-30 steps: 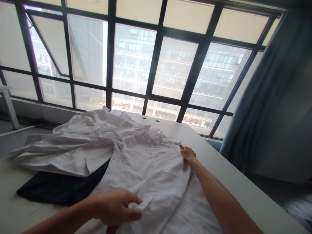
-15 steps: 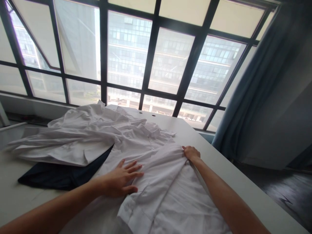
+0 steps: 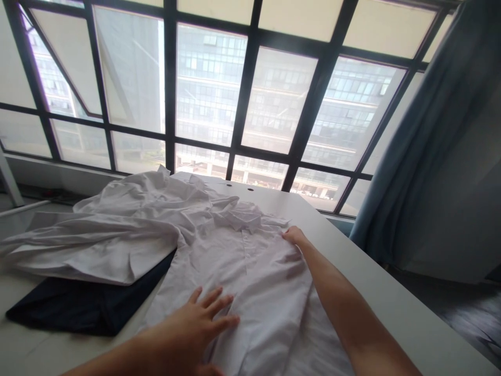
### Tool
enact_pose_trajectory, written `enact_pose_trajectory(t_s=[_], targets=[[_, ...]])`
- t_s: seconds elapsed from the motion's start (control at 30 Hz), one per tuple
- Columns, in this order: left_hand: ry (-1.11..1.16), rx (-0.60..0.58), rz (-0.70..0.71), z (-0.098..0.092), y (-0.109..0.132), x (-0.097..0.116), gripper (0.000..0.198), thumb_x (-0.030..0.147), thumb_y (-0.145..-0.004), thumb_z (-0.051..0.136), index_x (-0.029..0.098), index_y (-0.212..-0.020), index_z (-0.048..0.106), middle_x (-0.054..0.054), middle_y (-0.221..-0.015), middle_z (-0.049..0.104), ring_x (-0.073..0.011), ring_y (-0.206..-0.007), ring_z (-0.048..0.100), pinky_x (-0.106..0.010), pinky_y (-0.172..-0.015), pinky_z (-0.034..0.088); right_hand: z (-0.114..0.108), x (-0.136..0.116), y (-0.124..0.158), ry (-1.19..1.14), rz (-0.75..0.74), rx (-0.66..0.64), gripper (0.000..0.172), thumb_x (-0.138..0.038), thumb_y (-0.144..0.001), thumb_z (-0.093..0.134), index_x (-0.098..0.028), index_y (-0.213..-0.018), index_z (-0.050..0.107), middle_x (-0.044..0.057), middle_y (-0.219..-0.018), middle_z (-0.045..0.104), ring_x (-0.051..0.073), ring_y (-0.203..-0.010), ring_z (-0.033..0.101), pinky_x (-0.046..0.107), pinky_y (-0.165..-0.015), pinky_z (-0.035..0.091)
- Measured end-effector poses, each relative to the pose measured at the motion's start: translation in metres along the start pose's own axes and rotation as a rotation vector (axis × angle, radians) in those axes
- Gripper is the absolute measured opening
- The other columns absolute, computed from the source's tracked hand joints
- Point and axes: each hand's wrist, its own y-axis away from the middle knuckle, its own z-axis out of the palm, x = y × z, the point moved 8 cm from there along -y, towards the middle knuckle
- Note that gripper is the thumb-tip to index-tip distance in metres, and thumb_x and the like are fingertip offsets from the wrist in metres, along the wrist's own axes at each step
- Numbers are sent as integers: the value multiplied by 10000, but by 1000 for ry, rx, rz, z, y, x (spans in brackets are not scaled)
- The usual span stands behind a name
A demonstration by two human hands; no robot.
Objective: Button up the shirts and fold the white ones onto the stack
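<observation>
A white button-up shirt [image 3: 230, 256] lies spread on the white table [image 3: 376, 292], its collar toward the window and a button line down its front. My left hand [image 3: 203, 324], fingers spread, rests on the lower front of the shirt. Near the shoulder on the right side, my right hand [image 3: 294, 236] pinches the edge of the cloth. The sleeve on that side lies folded over the front. More crumpled white garments [image 3: 129, 209] are heaped behind and to the left. Under them shows a dark navy cloth [image 3: 78, 305].
Large black-framed windows [image 3: 250, 104] stand beyond the table, one pane tilted open at the left. A blue-grey curtain [image 3: 415, 156] hangs at the right. Two dark holes [image 3: 250, 189] mark the table's far end. The table's right edge drops to a dark floor.
My right hand has moved slightly up and left toward the collar, drawing the cloth with it. My left hand has come lower and nearer, still flat on the shirt. The view has shifted slightly.
</observation>
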Motion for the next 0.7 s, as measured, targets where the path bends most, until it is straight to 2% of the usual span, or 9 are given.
enact_pose_trajectory(t_s=[0.07,0.17,0.33,0.4,0.47,0.53,0.6,0.7], targets=[[-3,-8,-6,-1,-1,1,814,662,-811,621,252,-1487,427,-171,-1569,288,-436,-1445,200,-717,-1102,183,6,-7,-3,9,2,-8,216,-308,-872,615,-150,-910,759,119,-944,751,213,-882,705,251,-745,501],[-5,-8,-21,0,-4,-1,782,682,-860,529,249,-1499,404,-164,-1573,260,-430,-1449,177,-731,-1096,170,7,-14,3,33,1,39,281,-288,-945,504,-161,-1068,722,138,-1093,723,230,-1001,678,288,-827,491],[9,82,21,2,-9,-3,734,692,-930,339,228,-1493,419,-141,-1584,237,-396,-1468,151,-698,-1130,146,-4,-19,36,66,10,150,473,-346,-1023,269,-147,-1215,652,178,-1212,663,260,-1096,638,358,-928,463],[24,116,94,3,-9,0,727,684,-935,343,231,-1500,404,-117,-1594,225,-370,-1480,133,-662,-1160,115,-6,-25,54,76,-72,167,528,-422,-1022,242,-151,-1282,612,166,-1307,615,265,-1174,594,369,-995,431],[48,111,183,6,-8,5,703,655,-953,346,241,-1521,359,-94,-1600,225,-341,-1488,132,-626,-1181,92,3,-32,73,87,-220,89,587,-486,-1014,226,-148,-1391,523,146,-1442,516,258,-1310,489,379,-1091,353],[69,91,245,10,-7,7,673,625,-971,345,258,-1535,322,-84,-1600,234,-329,-1489,135,-615,-1187,78,20,-31,89,108,-314,-62,634,-515,-1011,189,-155,-1489,398,112,-1557,373,233,-1437,322,407,-1164,249],[70,88,274,14,-7,7,649,611,-979,344,281,-1537,312,-80,-1599,242,-334,-1489,132,-619,-1183,62,35,-19,96,130,-305,-190,660,-529,-1009,145,-171,-1544,287,77,-1619,235,212,-1496,172,459,-1196,155],[45,103,309,17,-6,7,641,621,-970,361,308,-1529,328,-79,-1594,263,-347,-1484,145,-615,-1181,43,40,6,87,119,-189,-234,680,-539,-1004,87,-180,-1571,194,57,-1643,120,205,-1511,94,509,-1200,94]])
